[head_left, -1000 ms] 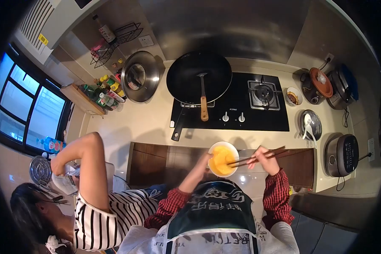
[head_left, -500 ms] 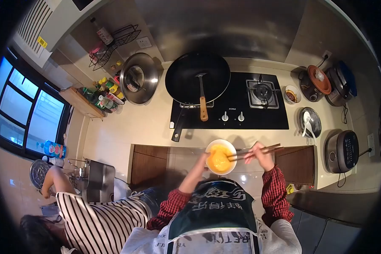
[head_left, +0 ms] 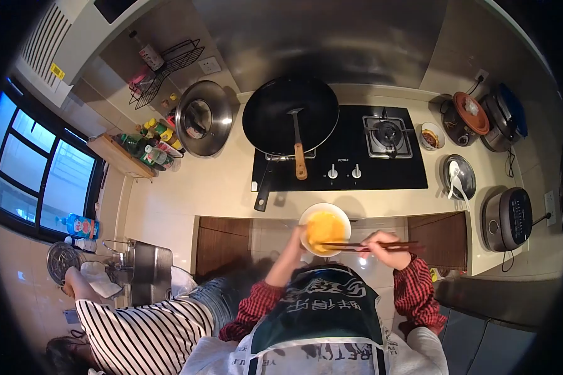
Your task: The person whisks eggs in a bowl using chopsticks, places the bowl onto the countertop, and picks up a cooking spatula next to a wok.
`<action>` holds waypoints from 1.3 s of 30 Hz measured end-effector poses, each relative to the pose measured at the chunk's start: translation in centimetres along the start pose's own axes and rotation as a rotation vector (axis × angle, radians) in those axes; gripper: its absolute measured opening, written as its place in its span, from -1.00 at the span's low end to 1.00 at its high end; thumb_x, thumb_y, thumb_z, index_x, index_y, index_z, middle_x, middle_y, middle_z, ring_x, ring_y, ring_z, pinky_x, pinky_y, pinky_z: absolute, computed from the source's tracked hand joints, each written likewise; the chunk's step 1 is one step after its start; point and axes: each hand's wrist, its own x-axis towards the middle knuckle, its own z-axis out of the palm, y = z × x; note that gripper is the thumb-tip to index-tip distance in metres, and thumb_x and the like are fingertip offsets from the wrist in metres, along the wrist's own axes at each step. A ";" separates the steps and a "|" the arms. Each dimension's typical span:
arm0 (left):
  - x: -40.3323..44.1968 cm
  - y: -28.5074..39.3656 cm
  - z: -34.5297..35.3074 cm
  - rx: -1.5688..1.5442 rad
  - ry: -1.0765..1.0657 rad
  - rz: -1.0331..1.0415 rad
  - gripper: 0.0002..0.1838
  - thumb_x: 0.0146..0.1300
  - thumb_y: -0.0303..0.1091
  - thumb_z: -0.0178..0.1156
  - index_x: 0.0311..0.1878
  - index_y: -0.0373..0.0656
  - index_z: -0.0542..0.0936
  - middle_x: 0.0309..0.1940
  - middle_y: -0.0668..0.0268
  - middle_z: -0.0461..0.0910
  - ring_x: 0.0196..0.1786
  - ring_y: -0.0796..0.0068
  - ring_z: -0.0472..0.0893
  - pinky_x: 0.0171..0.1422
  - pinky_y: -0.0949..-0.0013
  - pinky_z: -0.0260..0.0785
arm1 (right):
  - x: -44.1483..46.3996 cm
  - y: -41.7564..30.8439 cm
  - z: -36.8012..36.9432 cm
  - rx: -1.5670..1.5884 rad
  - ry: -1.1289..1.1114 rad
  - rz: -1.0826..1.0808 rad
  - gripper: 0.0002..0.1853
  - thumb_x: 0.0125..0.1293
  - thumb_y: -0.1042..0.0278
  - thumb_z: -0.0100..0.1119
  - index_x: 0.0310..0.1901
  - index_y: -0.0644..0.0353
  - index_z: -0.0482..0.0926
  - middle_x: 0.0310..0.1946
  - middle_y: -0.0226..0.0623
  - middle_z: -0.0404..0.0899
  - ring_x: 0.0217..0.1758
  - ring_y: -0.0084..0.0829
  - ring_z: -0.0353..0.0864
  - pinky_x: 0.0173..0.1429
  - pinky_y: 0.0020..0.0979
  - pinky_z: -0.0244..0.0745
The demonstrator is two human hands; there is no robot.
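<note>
A white bowl point(head_left: 324, 209) of yellow beaten egg point(head_left: 325, 229) is in front of my body, just off the counter's front edge. My left hand point(head_left: 298, 241) grips the bowl by its left side. Dark chopsticks point(head_left: 401, 245) are held in my right hand point(head_left: 383, 247), their tips in the egg near the bowl's lower rim. Beyond the bowl is a black gas stove point(head_left: 375, 175), with a black wok point(head_left: 275, 119) on its left burner. A spatula point(head_left: 299, 150) with a wooden handle rests in the wok.
At the left, another person in a striped shirt point(head_left: 150, 337) leans beside the sink point(head_left: 151, 265). A steel lid point(head_left: 222, 119) and bottles point(head_left: 159, 140) stand left of the wok. On the right are a small bowl point(head_left: 431, 135), a dish with spoons point(head_left: 460, 181) and a rice cooker point(head_left: 507, 219).
The chopsticks have swung lower in the bowl, with my right hand moving down. The bowl has risen slightly. The other person has bent down and lowered a raised arm towards the sink side.
</note>
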 end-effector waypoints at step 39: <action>-1.4 2.6 2.0 -0.058 -0.041 0.081 -0.42 0.14 0.00 -0.14 0.13 -0.21 0.24 0.03 0.21 0.37 0.07 0.40 0.39 0.10 0.26 0.23 | 1.1 -6.4 -1.8 -0.910 -0.323 -0.296 -0.86 0.10 0.43 0.08 -0.27 0.16 0.43 -0.30 -0.34 0.53 -0.27 -0.36 0.56 -0.26 -0.45 0.50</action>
